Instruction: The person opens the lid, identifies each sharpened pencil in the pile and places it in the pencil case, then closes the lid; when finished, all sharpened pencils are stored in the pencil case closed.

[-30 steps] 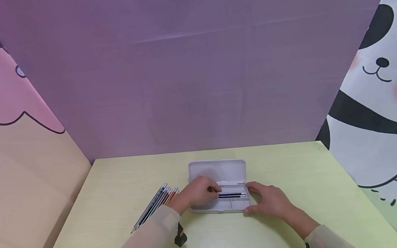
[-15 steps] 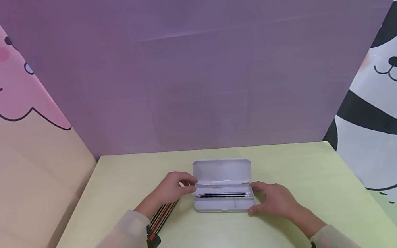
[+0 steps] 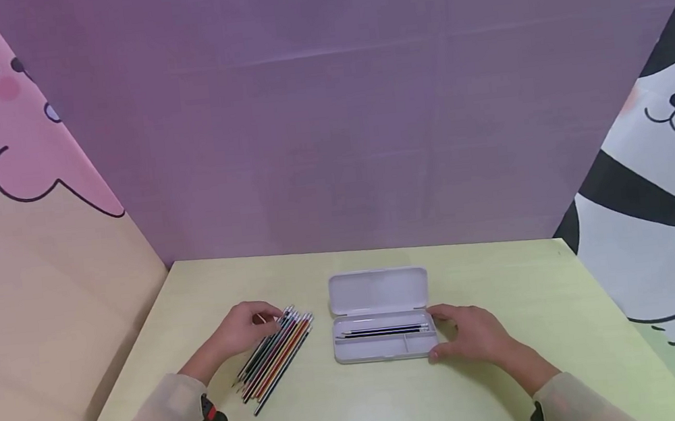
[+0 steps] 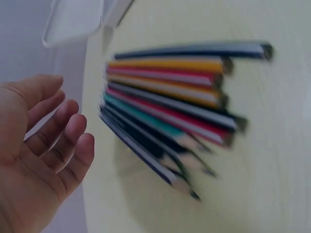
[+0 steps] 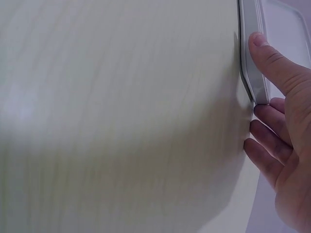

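Observation:
An open white pencil case [image 3: 371,351] lies on the table with its lid [image 3: 378,290] tipped back. A few dark pencils [image 3: 384,331] lie in its rear compartment. My right hand [image 3: 474,336] holds the case's right end, the thumb [image 5: 274,63] on the front edge and the fingers round the far corner. To the left, a bundle of striped pencils [image 3: 281,358] in several colours is fanned out on the table. My left hand [image 3: 244,328] hovers by the upper ends of those pencils. Its fingers [image 4: 53,131] are loosely bent, with nothing between them in the left wrist view.
The pale wooden table [image 3: 357,412] meets a purple backdrop [image 3: 330,136] at its far edge. Printed side panels, one with a panda [image 3: 660,206], stand left and right. A black strap device [image 3: 213,417] is worn on the left wrist.
My left hand has drawn back from the pencil case, leaving dark pencils in it, and moved left to the loose pencils. My right hand keeps hold of the case.

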The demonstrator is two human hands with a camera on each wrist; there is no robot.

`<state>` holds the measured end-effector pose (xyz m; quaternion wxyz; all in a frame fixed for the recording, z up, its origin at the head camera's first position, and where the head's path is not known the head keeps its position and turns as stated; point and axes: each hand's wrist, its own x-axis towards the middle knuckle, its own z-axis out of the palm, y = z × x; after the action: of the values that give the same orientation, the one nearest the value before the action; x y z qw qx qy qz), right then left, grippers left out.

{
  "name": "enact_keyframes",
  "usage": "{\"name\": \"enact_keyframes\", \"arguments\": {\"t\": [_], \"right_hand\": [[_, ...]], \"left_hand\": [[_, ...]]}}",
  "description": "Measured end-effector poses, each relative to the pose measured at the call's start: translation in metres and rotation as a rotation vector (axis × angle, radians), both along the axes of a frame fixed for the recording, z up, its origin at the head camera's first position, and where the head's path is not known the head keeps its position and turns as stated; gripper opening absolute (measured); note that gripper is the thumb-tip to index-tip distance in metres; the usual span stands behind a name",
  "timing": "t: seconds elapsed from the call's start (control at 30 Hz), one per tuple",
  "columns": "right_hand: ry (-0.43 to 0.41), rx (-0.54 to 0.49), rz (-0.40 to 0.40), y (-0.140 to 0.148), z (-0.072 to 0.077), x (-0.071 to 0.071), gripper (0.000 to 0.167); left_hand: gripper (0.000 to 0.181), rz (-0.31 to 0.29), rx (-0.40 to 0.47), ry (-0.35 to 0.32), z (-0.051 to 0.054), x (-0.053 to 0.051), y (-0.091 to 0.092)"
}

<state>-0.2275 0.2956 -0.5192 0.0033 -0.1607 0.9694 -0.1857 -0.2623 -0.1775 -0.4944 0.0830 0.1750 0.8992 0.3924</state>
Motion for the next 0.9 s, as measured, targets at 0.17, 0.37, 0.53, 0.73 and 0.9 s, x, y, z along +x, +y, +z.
{"name": "enact_keyframes", "arguments": {"t": [0.17, 0.37, 0.53, 0.73, 0.9], "right_hand": [[-0.009, 0.01, 0.002, 0.0, -0.001, -0.002, 0.094], [-0.022, 0.013, 0.0, -0.001, 0.002, -0.002, 0.095], [-0.025, 0.011, 0.005, -0.001, 0.004, -0.002, 0.094], [-0.029, 0.018, -0.005, -0.001, 0.002, -0.002, 0.095], [-0.017, 0.015, -0.006, -0.001, 0.002, -0.001, 0.095]], "left_hand": [[0.025, 0.042, -0.031, -0.031, -0.011, 0.001, -0.017], [0.024, 0.046, -0.054, -0.067, -0.018, 0.002, -0.024], [0.023, 0.024, -0.06, -0.079, -0.022, 0.001, -0.025], [0.023, -0.014, -0.038, -0.072, -0.025, -0.002, -0.03], [0.025, -0.073, -0.004, -0.07, -0.028, -0.003, -0.035]]}}
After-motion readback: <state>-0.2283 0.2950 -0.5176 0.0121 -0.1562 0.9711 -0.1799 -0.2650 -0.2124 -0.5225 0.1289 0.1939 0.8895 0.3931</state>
